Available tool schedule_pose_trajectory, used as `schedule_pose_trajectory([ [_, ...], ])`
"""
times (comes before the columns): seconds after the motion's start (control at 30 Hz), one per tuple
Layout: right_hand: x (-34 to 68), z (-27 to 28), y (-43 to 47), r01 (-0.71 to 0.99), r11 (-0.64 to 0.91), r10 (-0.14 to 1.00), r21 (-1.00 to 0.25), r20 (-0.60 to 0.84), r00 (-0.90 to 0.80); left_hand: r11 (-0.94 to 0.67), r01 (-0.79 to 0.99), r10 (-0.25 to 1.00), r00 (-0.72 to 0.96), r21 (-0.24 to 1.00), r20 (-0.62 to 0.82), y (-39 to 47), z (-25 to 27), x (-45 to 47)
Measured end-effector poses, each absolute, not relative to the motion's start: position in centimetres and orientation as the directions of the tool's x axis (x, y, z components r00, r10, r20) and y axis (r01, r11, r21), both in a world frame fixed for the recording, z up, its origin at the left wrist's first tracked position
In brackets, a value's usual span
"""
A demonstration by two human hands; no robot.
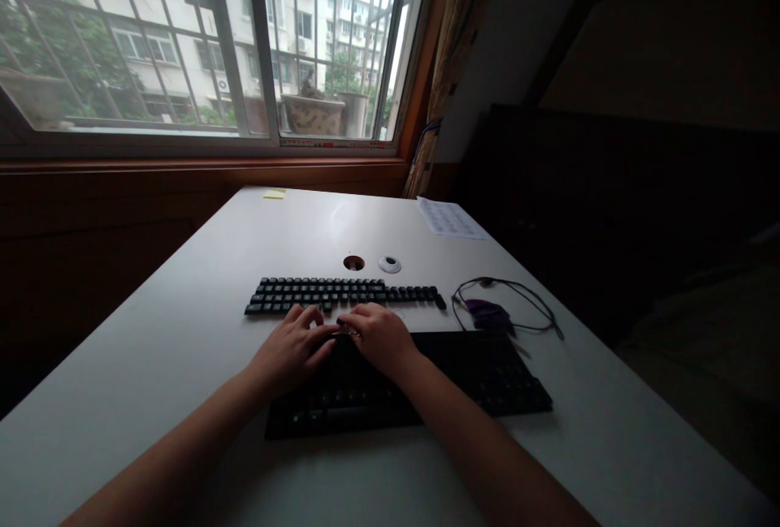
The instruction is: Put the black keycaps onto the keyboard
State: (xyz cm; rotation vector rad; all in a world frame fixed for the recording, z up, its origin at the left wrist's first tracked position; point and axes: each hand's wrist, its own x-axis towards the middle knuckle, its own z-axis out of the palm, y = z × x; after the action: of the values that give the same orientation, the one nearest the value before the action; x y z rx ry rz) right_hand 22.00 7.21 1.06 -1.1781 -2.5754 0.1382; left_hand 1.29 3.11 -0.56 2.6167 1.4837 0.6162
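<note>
A black keyboard [463,365] lies before me on the desk. Its upper part looks bare of keycaps, while the front row and the right end still carry some. Over its back edge, my right hand [381,336] pinches a small black keycap [341,320]; a glint of metal shows under these fingers, too small to name. My left hand [296,348] rests at the keyboard's upper left, fingers apart, its index finger stretched to the right hand's fingertips. Whether it touches the keycap I cannot tell. Just behind both hands, loose black keycaps [317,291] stand in neat rows.
Right of the keycap rows lie a coiled black cable [542,304] and a dark purple cloth-like item [489,316]. Farther back are a cable hole [354,263], its round cover [390,265], a printed sheet [451,218] and a yellow note [275,194]. A window closes off the far side.
</note>
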Motion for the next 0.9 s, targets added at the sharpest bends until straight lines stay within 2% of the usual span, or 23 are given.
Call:
schedule_pose_trajectory([
  [0.53,22.20,0.96,7.29,0.700,0.674,0.738,-0.234,0.248,-0.628,-0.524,0.808,0.842,0.443,0.269,0.309,3.22,-0.78,1.13],
  [0.9,22.12,1.07,7.14,0.718,0.658,0.753,-0.225,0.223,-0.620,-0.550,0.760,0.824,0.427,0.347,0.371,3.27,-0.82,1.09],
])
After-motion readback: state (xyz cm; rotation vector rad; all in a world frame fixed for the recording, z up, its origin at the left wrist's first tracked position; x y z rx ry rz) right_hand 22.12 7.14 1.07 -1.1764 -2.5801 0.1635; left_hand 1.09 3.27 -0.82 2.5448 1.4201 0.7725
